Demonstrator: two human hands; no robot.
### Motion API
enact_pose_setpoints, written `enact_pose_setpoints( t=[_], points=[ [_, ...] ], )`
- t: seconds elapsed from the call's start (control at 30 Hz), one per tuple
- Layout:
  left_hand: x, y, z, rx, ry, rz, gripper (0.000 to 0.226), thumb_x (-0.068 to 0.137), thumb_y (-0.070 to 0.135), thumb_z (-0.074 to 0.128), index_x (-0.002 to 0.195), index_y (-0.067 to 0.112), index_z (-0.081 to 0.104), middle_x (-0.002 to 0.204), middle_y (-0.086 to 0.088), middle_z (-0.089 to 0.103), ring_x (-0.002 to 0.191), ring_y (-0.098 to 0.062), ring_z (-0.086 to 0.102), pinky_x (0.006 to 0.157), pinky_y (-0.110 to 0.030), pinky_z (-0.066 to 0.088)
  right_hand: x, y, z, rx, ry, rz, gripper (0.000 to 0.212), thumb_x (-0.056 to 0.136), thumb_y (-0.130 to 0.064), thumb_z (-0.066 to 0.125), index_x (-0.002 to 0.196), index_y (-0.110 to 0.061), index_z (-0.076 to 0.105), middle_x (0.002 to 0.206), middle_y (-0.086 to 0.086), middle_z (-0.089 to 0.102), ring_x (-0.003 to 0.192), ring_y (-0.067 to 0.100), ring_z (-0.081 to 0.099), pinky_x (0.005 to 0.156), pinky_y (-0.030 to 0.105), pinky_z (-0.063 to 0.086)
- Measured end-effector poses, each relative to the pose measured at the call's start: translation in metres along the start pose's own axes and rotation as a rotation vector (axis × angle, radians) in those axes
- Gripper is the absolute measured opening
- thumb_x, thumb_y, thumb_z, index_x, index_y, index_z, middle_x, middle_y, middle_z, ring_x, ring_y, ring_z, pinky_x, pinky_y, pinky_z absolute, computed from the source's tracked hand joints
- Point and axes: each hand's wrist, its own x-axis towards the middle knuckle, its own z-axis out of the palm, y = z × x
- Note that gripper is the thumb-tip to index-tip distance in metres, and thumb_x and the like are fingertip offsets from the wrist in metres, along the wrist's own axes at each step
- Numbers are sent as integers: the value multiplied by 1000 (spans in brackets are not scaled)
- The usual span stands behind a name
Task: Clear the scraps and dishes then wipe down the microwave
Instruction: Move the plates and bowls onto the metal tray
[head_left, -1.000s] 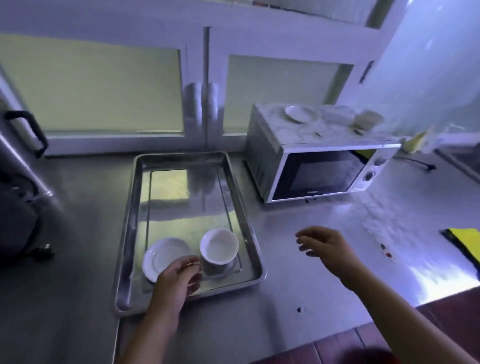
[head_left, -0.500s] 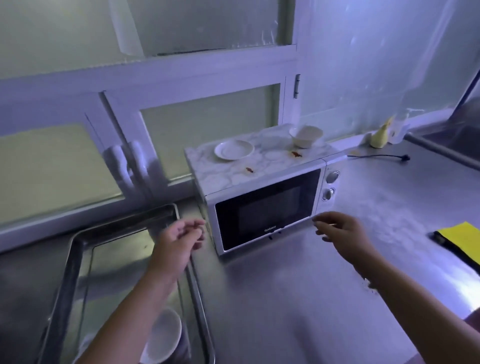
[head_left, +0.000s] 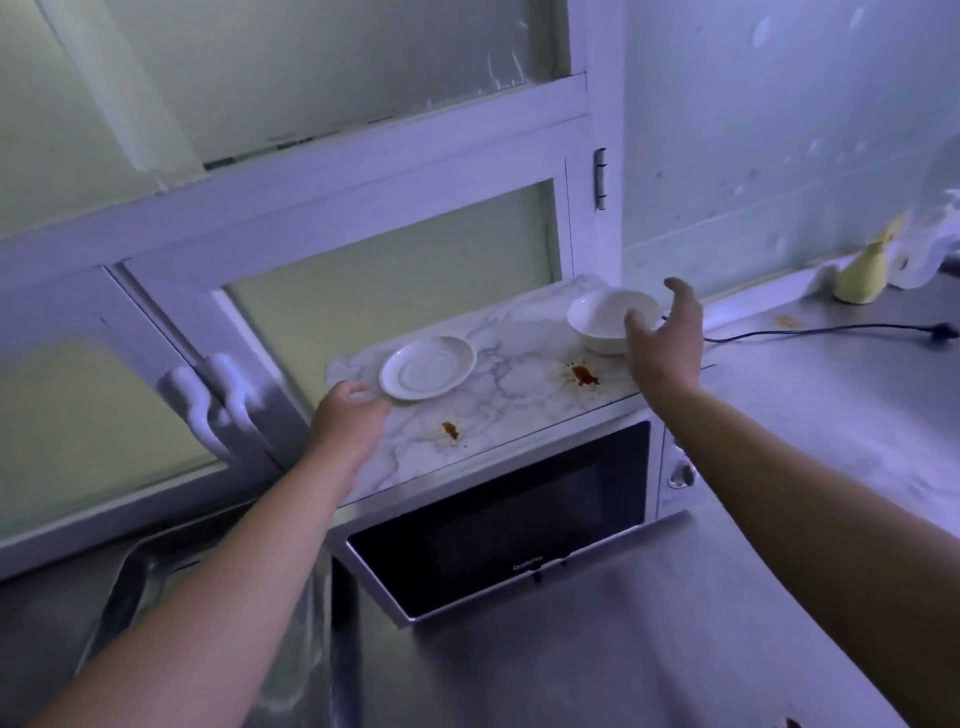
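Ceramic saucer (head_left: 428, 366) or bowl (head_left: 602, 317) may skid off the microwave (head_left: 498, 530) if the half-curled left hand (head_left: 348, 415) or splayed right hand (head_left: 662, 338), both empty, bumps it.

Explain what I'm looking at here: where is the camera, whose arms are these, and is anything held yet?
There is no machine: a person wears one wide-angle camera on the head, so you look down along their own arms. A microwave stands on a steel counter. On its marbled top lie a white saucer and a white bowl, plus two brown stains. The left hand is at the saucer's rim with fingers curled; whether it already grips is unclear. The right hand is spread open at the bowl, not closed on it. The corner of a metal tray shows at lower left.
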Motion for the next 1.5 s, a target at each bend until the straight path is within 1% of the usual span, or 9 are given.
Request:
enact_pose_setpoints(
  t=[0.17,0.4,0.57,0.63,0.8,0.9,1.1,1.2,1.5],
  points=[
    [28,10,25,180,48,-40,30,86,29,65,111,12,64,102,-10,67,93,-33,65,83,-42,54,21,15,21,-25,65,91,62,90,-31,56,146,-10,40,145,8,47,134,25,43,112,42,36],
    [54,13,36,328,103,-105,60,88,28,65,142,6,48,132,-16,58,112,-33,59,77,-27,39,28,24,31,-141,160,146,45,92,-28,48,127,-1,56,146,7,40,132,24,41,108,39,36],
    [65,20,32,-158,97,-264,40,85,5,63,123,-6,59,99,-18,63,70,-26,61,46,-28,51,23,17,27,10,249,170,18,91,-14,48,102,-6,60,114,5,54,97,18,47,89,29,38],
    [63,24,24,-413,57,-306,35,89,-4,54,124,-6,56,99,-19,61,76,-29,61,52,-39,57,20,15,23,69,280,189,18,90,-14,49,101,-7,62,112,6,57,103,22,52,95,35,43],
    [26,28,-18,-597,39,-239,8,95,-1,53,89,5,54,87,-13,59,73,-22,60,39,-25,52,8,2,16,136,275,193,20,89,-16,54,102,-8,66,117,5,60,108,19,55,95,30,42],
    [-10,19,-55,-702,-17,-187,8,95,3,57,103,2,55,96,-14,60,79,-22,62,48,-26,57,-11,-6,10,137,254,202,22,87,-19,57,101,-8,70,112,6,64,100,18,56,89,28,43],
    [-77,-32,-152,-877,-265,-165,14,96,3,50,96,11,61,78,-1,73,67,-9,70,58,-23,59,-114,-50,20,232,113,161,11,82,-22,64,86,-17,73,86,-1,70,82,18,64,70,27,52],
    [-101,-80,-206,-934,-259,-182,12,94,3,51,90,9,60,73,-3,72,63,-11,70,58,-24,59,-189,-76,34,265,49,129,8,86,-14,65,82,-17,72,80,-5,67,74,4,58,62,15,43],
    [-159,-281,-356,-963,-174,-231,16,87,0,53,102,4,58,78,-8,70,68,-15,71,62,-28,61,-435,-79,95,179,-137,238,10,87,-4,65,87,-9,74,78,5,69,68,8,58,59,24,45]
  ],
)
